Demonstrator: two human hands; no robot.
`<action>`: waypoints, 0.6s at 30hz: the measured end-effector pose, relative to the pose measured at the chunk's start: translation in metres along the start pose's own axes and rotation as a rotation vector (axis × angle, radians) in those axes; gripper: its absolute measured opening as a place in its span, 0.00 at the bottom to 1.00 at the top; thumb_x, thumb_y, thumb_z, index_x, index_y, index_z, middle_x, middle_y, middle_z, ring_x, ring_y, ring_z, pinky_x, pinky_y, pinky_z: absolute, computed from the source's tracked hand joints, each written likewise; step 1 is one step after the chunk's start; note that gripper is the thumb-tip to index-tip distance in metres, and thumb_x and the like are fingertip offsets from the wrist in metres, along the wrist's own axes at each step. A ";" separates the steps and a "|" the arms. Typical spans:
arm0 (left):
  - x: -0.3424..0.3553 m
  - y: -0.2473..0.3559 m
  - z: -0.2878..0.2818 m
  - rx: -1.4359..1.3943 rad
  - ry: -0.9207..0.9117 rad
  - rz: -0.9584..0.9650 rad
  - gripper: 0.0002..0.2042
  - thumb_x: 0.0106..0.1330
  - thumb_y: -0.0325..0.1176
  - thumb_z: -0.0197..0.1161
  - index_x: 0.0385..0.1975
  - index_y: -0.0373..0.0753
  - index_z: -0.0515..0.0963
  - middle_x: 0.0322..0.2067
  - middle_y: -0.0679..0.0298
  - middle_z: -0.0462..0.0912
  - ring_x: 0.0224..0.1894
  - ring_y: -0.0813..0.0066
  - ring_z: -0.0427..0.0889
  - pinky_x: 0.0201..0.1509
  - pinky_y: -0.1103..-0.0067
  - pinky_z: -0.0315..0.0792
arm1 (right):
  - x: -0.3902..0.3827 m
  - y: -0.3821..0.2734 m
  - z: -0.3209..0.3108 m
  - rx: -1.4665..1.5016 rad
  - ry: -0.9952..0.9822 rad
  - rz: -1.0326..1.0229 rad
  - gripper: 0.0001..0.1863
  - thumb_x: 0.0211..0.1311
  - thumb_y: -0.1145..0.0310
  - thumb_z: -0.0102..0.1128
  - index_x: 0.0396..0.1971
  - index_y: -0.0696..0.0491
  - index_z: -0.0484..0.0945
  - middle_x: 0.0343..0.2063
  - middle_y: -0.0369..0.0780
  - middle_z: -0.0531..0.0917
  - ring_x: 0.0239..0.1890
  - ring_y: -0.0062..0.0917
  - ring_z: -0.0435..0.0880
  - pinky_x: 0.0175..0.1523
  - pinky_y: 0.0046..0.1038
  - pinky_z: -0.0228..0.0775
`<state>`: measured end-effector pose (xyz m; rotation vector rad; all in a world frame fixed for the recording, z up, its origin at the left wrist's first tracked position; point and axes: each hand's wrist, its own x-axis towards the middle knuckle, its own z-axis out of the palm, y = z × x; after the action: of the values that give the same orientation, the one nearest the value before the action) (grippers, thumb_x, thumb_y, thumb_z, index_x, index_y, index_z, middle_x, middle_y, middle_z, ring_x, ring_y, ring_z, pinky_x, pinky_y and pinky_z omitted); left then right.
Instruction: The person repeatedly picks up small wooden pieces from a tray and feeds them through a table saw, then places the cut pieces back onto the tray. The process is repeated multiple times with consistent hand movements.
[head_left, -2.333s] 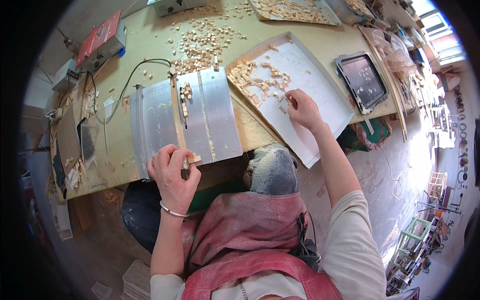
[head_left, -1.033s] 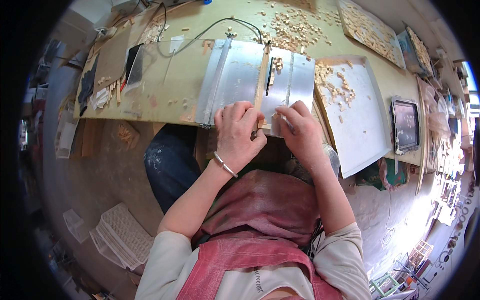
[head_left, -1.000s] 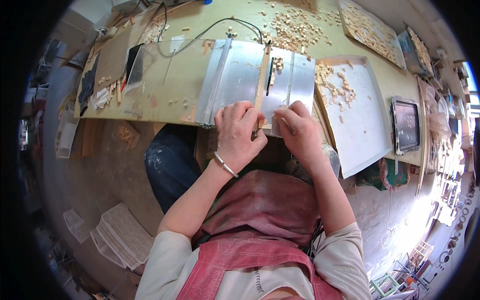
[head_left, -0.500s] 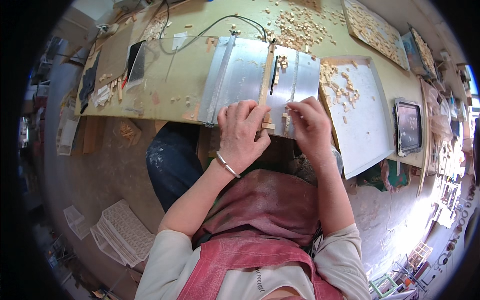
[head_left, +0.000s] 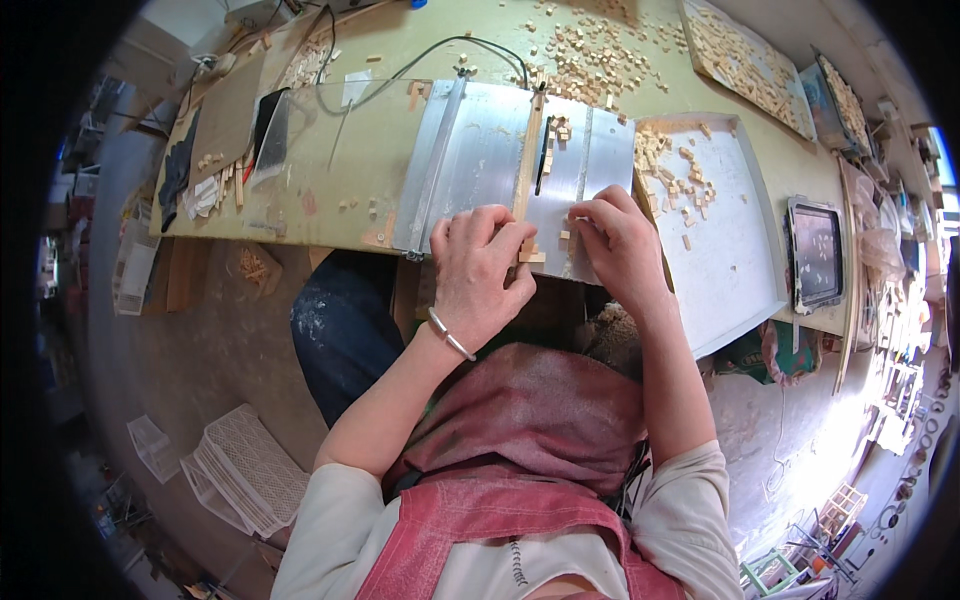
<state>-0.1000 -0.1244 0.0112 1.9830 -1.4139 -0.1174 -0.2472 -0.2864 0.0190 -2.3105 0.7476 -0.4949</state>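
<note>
My left hand (head_left: 478,272), with a thin bracelet on the wrist, rests on the near end of a silver metal saw table (head_left: 480,160) and pinches a small pale wooden block (head_left: 530,253) beside a long wooden fence strip (head_left: 527,150). My right hand (head_left: 617,247) lies flat on the metal plate just right of the block, fingertips pressing a tiny wooden piece (head_left: 572,217). A dark blade slot (head_left: 542,155) runs ahead of both hands, with several small wooden cubes (head_left: 560,128) near its far end.
A white tray (head_left: 735,240) with scattered wooden cubes sits to the right, a tablet (head_left: 818,252) beyond it. A heap of cubes (head_left: 590,60) lies at the back. A black cable (head_left: 420,62), a phone (head_left: 270,125) and wood scraps lie left. White baskets (head_left: 245,470) stand on the floor.
My right hand came back from the white tray to the metal plate beside my left hand. Both hands have since edged slightly forward along the fence, and my head has turned left.
</note>
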 end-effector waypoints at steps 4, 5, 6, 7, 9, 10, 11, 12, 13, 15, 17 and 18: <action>-0.001 -0.001 0.000 0.012 -0.001 -0.002 0.21 0.54 0.29 0.72 0.50 0.43 0.83 0.51 0.62 0.76 0.56 0.59 0.75 0.68 0.62 0.60 | 0.011 -0.008 0.001 -0.044 -0.059 0.017 0.06 0.69 0.70 0.67 0.42 0.54 0.87 0.40 0.42 0.83 0.41 0.42 0.87 0.47 0.38 0.79; -0.001 0.000 0.001 0.012 0.004 -0.004 0.22 0.54 0.29 0.72 0.51 0.43 0.83 0.51 0.61 0.76 0.57 0.59 0.75 0.69 0.61 0.60 | 0.014 -0.010 0.002 -0.041 -0.074 0.013 0.06 0.69 0.71 0.68 0.41 0.55 0.87 0.39 0.42 0.83 0.40 0.40 0.87 0.47 0.36 0.80; -0.001 0.000 0.001 0.015 0.009 -0.008 0.23 0.54 0.29 0.72 0.53 0.43 0.82 0.52 0.61 0.77 0.57 0.58 0.75 0.69 0.61 0.60 | 0.017 -0.012 0.004 -0.037 -0.090 0.006 0.06 0.68 0.72 0.69 0.41 0.56 0.88 0.39 0.41 0.83 0.39 0.38 0.87 0.46 0.34 0.80; -0.001 -0.001 0.001 0.019 0.014 -0.010 0.24 0.54 0.29 0.72 0.54 0.43 0.81 0.52 0.60 0.77 0.58 0.58 0.75 0.69 0.61 0.60 | 0.020 -0.014 0.005 -0.031 -0.109 0.002 0.06 0.68 0.72 0.69 0.41 0.56 0.88 0.39 0.41 0.84 0.40 0.38 0.88 0.46 0.34 0.80; -0.001 -0.001 0.003 0.027 0.022 -0.013 0.26 0.54 0.30 0.72 0.57 0.43 0.79 0.54 0.59 0.77 0.59 0.56 0.75 0.70 0.60 0.60 | 0.025 -0.018 0.007 -0.020 -0.146 -0.005 0.06 0.68 0.71 0.69 0.41 0.55 0.89 0.38 0.41 0.84 0.40 0.38 0.88 0.47 0.35 0.80; -0.002 -0.001 0.003 0.028 0.021 -0.019 0.27 0.54 0.30 0.72 0.58 0.43 0.78 0.54 0.59 0.77 0.60 0.56 0.74 0.70 0.60 0.60 | 0.026 -0.020 0.007 -0.010 -0.169 -0.018 0.07 0.68 0.71 0.69 0.42 0.56 0.89 0.38 0.41 0.84 0.40 0.37 0.88 0.46 0.34 0.80; -0.002 -0.002 0.003 0.028 0.020 -0.025 0.28 0.54 0.30 0.72 0.59 0.43 0.77 0.54 0.59 0.77 0.60 0.56 0.74 0.70 0.60 0.60 | 0.027 -0.021 0.008 0.001 -0.193 -0.032 0.07 0.68 0.72 0.69 0.42 0.56 0.89 0.38 0.41 0.84 0.40 0.36 0.88 0.46 0.34 0.79; -0.002 -0.002 0.004 0.026 0.019 -0.029 0.29 0.55 0.30 0.72 0.60 0.43 0.77 0.55 0.59 0.77 0.60 0.56 0.74 0.71 0.60 0.60 | 0.027 -0.022 0.008 0.009 -0.215 -0.044 0.07 0.69 0.72 0.69 0.42 0.56 0.89 0.37 0.41 0.84 0.39 0.35 0.88 0.46 0.33 0.79; -0.002 -0.002 0.004 0.025 0.015 -0.026 0.29 0.55 0.30 0.72 0.61 0.43 0.76 0.55 0.59 0.77 0.61 0.56 0.74 0.71 0.60 0.59 | 0.025 -0.021 0.008 0.044 -0.167 -0.019 0.07 0.69 0.73 0.69 0.43 0.57 0.89 0.37 0.41 0.84 0.39 0.33 0.88 0.45 0.32 0.79; -0.002 -0.001 0.003 0.025 0.011 -0.023 0.30 0.55 0.30 0.72 0.62 0.43 0.76 0.55 0.59 0.77 0.61 0.56 0.74 0.71 0.60 0.59 | 0.018 -0.019 0.006 0.113 -0.075 0.028 0.07 0.69 0.75 0.69 0.43 0.58 0.89 0.36 0.40 0.83 0.38 0.30 0.87 0.44 0.30 0.78; -0.002 -0.001 0.002 0.025 0.007 -0.033 0.30 0.55 0.30 0.72 0.61 0.43 0.76 0.55 0.59 0.77 0.61 0.56 0.74 0.72 0.60 0.59 | 0.010 -0.014 0.000 0.112 -0.029 0.073 0.06 0.68 0.73 0.68 0.42 0.56 0.89 0.36 0.42 0.83 0.38 0.38 0.87 0.44 0.35 0.78; -0.002 -0.001 0.002 0.024 0.004 -0.036 0.30 0.55 0.30 0.72 0.61 0.43 0.76 0.55 0.59 0.76 0.61 0.56 0.74 0.72 0.60 0.59 | 0.005 -0.011 -0.003 0.110 -0.003 0.097 0.06 0.68 0.73 0.68 0.41 0.55 0.89 0.35 0.43 0.83 0.38 0.42 0.86 0.44 0.38 0.78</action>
<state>-0.1011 -0.1236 0.0085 2.0277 -1.3839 -0.1131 -0.2408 -0.2837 0.0297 -2.1616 0.8062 -0.4762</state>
